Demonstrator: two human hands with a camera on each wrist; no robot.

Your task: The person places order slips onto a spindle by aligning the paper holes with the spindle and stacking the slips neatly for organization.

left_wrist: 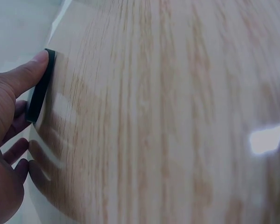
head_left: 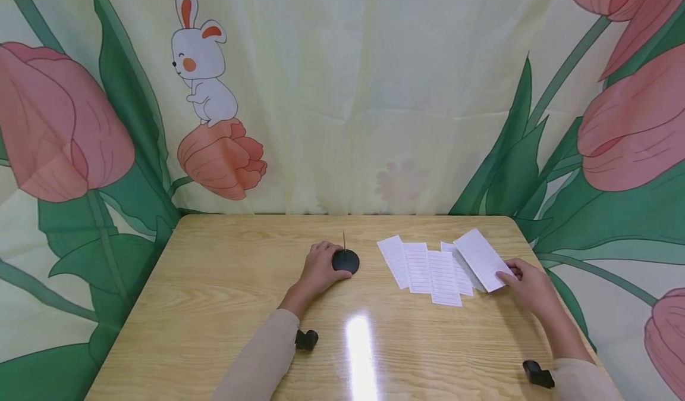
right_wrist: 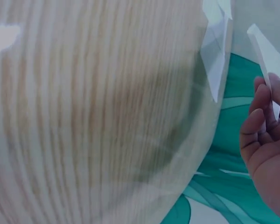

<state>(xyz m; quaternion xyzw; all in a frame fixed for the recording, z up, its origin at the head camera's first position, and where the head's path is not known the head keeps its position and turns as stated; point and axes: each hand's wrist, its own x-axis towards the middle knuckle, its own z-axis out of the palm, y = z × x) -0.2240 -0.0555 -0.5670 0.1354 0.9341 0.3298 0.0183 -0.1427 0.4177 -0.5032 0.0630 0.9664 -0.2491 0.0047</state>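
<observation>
- At the near edge, your left sleeve (head_left: pixel 262 353) comes in left of centre and your right sleeve (head_left: pixel 583 382) at the far right side.
- By your right cuff you have one small black device (head_left: pixel 537 374); another black device (head_left: pixel 307 340) sits beside your left cuff, slightly farther off.
- Between your forearms, a bright reflection (head_left: pixel 361 353) lies on the wood-grain table (head_left: pixel 428 353).
- Your right hand (head_left: pixel 532 288), near the table's right side, pinches a white paper slip (head_left: pixel 481 259) by its near right corner, thumb on top; you have it raised, slanting to the far left.
- Just left of it, overlapping printed slips (head_left: pixel 444 279) lie fanned on the table, the leftmost turned at an angle. You can't tell their exact number, since the held one covers some.
- Well left of those, near the table's middle, your left hand (head_left: pixel 320 268) grips the rim of a round black disc (head_left: pixel 346 263) from its left, thumb at the near side and fingers at the far.
- A thin spike (head_left: pixel 344 241) stands upright at the disc.
- Beyond the table's far edge hangs a pale curtain (head_left: pixel 332 91) with tulips and, on the left, a rabbit.
</observation>
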